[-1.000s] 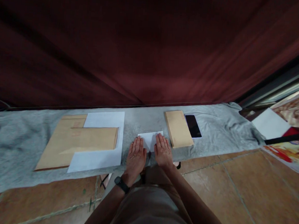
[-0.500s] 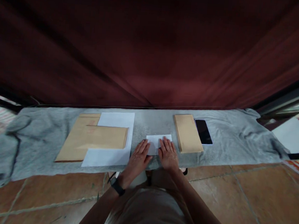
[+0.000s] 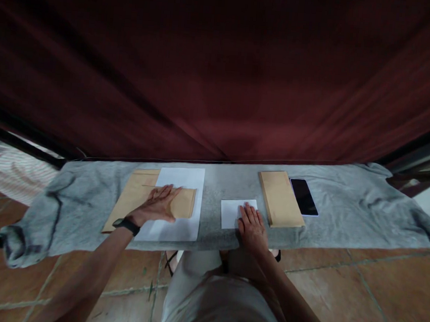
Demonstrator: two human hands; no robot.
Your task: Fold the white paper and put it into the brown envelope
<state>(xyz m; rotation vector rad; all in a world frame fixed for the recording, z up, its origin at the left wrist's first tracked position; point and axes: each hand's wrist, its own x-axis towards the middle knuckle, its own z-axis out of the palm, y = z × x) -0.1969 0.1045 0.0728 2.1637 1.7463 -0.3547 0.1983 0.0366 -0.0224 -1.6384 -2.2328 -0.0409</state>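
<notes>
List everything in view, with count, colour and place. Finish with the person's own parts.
Curtain: 1, dark red, behind
Grey cloth: 1, grey, under the papers
Large envelope: 1, tan, left, partly under the sheet
Sheet: 1, white, left of centre
Top envelope: at least 1, tan, on the sheet
Small paper: 1, white, centre
Right envelope: at least 1, tan, beside the phone
Phone: 1, black screen, right
Striped cloth: 1, pale, far left
Bars: several, dark, both sides
Floor: 1, brown tiles, below
Watch: 1, black, left wrist
Left hand: 1, bare, over the top envelope
Right hand: 1, bare, on the small paper
</notes>
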